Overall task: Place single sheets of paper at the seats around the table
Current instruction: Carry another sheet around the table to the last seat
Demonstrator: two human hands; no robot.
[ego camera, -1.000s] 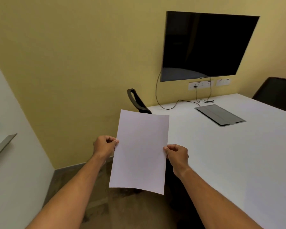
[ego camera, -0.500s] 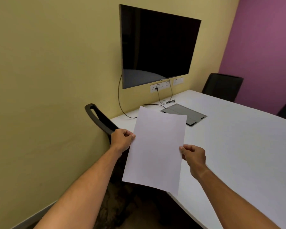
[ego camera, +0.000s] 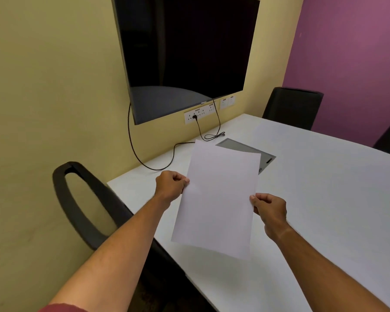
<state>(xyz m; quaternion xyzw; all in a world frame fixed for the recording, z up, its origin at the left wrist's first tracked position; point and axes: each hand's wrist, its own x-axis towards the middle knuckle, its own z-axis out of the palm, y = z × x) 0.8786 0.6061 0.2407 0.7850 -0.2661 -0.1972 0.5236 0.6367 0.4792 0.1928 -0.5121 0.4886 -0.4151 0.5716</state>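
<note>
A blank white sheet of paper (ego camera: 216,199) hangs in the air over the near left corner of the white table (ego camera: 324,199). My left hand (ego camera: 170,185) pinches its left edge and my right hand (ego camera: 269,209) pinches its right edge. A black chair (ego camera: 86,206) stands tucked in at the table's left side, just below and left of the sheet. I cannot tell whether more than one sheet is held.
A dark wall screen (ego camera: 187,57) hangs above the table's far end, with sockets (ego camera: 198,113) and a black cable (ego camera: 214,136) below it. A grey cable hatch (ego camera: 248,154) lies flush in the tabletop. Two more black chairs (ego camera: 293,106) stand along the far side by the purple wall.
The view has swung right and closer to the table. The sheet, still held by both hands, has moved from beside the table to above its near left corner.
</note>
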